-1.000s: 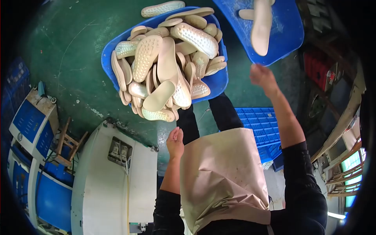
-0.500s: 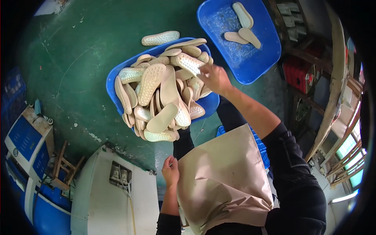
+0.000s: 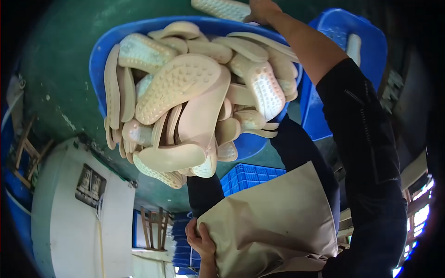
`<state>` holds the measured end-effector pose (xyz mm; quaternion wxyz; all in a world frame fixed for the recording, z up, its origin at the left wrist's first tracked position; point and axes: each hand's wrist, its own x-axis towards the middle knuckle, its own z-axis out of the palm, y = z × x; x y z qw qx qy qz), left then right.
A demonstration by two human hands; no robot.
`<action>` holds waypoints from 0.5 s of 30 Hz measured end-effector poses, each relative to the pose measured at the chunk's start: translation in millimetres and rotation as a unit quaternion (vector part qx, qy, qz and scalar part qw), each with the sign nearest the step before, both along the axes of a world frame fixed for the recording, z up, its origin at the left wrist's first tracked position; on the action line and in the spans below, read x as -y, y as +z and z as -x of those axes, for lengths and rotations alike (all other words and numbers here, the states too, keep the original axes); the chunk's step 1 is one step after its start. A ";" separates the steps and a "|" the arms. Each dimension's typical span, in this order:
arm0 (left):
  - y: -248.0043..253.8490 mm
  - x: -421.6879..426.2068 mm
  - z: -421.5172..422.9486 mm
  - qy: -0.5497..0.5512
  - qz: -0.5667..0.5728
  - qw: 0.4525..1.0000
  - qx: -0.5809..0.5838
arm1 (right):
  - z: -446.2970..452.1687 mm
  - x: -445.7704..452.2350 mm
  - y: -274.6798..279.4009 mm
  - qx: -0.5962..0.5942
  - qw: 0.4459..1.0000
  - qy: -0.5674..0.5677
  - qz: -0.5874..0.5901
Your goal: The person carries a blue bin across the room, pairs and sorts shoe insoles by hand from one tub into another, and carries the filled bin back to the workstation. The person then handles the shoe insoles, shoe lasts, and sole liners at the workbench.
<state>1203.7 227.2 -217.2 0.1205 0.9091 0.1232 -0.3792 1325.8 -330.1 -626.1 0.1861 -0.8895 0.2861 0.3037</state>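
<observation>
The pale, stud-covered sole [image 3: 219, 9] sits just beyond the rim of the blue bin [image 3: 98, 60] heaped with beige soles [image 3: 178, 85], where your outstretched right hand [image 3: 263, 11] meets its end, your left hand [image 3: 201, 239] curling beside the beige apron [image 3: 273, 211], though I cannot tell whether either pinches anything.

Dim, soft light; a white-lit, slatted window [image 3: 421, 216] glares at lower right; fisheye curvature bends the blackened edges.
</observation>
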 end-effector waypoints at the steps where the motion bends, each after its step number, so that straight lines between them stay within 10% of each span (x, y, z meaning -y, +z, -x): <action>1: -1.7 9.7 -0.7 0.009 0.001 1.000 0.011 | 0.5 -2.3 -12.7 -0.011 1.000 -0.006 0.004; 5: -4.8 20.0 2.1 -0.029 -0.007 1.000 0.009 | 1.1 9.9 2.4 0.028 0.993 0.068 -0.089; 7: -6.3 12.5 5.0 -0.013 0.006 1.000 0.012 | 19.4 7.9 39.0 0.224 0.973 0.018 0.053; 15: 12.6 63.5 -153.8 0.261 0.251 0.931 -0.056 | 121.0 -111.5 338.4 0.379 0.869 0.188 -0.258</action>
